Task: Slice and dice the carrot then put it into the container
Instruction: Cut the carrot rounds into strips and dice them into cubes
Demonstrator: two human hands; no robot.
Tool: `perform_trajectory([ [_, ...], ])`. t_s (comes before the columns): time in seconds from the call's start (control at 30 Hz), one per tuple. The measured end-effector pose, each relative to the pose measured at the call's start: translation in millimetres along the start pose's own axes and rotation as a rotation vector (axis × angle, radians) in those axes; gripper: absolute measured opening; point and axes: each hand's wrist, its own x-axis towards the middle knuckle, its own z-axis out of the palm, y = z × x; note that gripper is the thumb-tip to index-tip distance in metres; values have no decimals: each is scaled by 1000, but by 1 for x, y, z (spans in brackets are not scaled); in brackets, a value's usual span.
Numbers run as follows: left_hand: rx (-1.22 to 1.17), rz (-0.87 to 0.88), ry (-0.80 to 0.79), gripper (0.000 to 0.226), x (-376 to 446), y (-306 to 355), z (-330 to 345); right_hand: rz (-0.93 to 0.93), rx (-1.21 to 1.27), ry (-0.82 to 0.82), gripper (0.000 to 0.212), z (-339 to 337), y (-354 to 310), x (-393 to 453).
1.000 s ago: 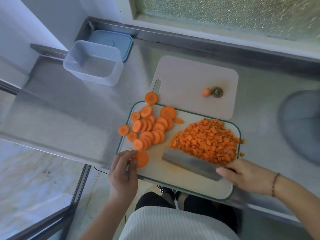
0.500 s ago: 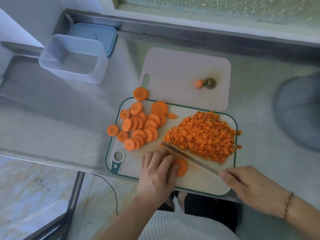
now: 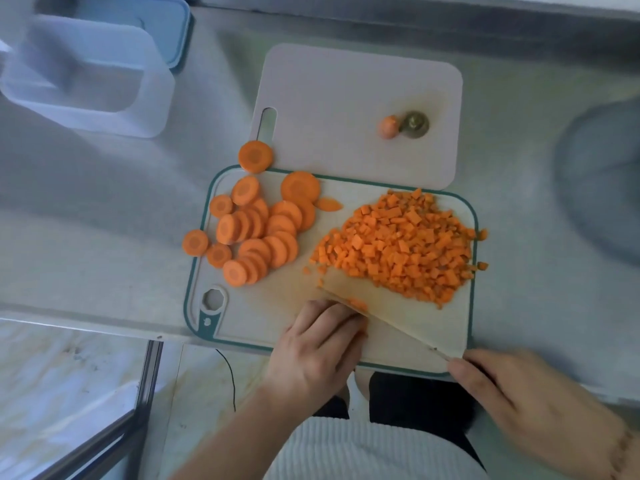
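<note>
On the green-rimmed cutting board [image 3: 242, 327] lie a heap of round carrot slices [image 3: 258, 230] at the left and a pile of diced carrot [image 3: 401, 244] at the right. My left hand [image 3: 318, 348] presses a carrot slice [image 3: 356, 304] down at the board's near edge; most of that slice is hidden under the fingers. My right hand [image 3: 533, 407] grips the knife handle, and the knife blade [image 3: 388, 318] lies against the slice beside my left fingertips. The clear plastic container [image 3: 86, 77] stands at the far left of the steel counter.
A second pale cutting board [image 3: 346, 98] lies behind, with the carrot tip and stem end [image 3: 403, 125] on it. A blue lid [image 3: 166, 26] sits behind the container. One slice [image 3: 195, 242] lies off the board on the counter. A grey round object [image 3: 602, 181] is at right.
My left hand slid one slice from the board's left near corner to the middle front. The knife left the diced pile and now stands on that slice.
</note>
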Motion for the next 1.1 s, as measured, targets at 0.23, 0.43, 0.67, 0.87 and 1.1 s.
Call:
perform_trajectory([
  [0.23, -47, 11, 44, 10, -4, -1, -3, -57, -285, 200, 73, -4, -3, -3],
  [0.43, -286, 75, 223, 17, 37, 20, -49, -141, -409, 442, 58, -19, -6, 8],
  [0.67, 94, -175, -312, 23, 114, -11, -41, -146, -512, 520, 55, -27, -9, 14],
  [0.87, 132, -123, -369, 25, 130, -29, -25, -151, -548, 526, 59, -26, -9, 9],
  [1.1, -99, -256, 109, 9, 134, -14, -53, -98, -463, 485, 60, -25, -4, -7],
])
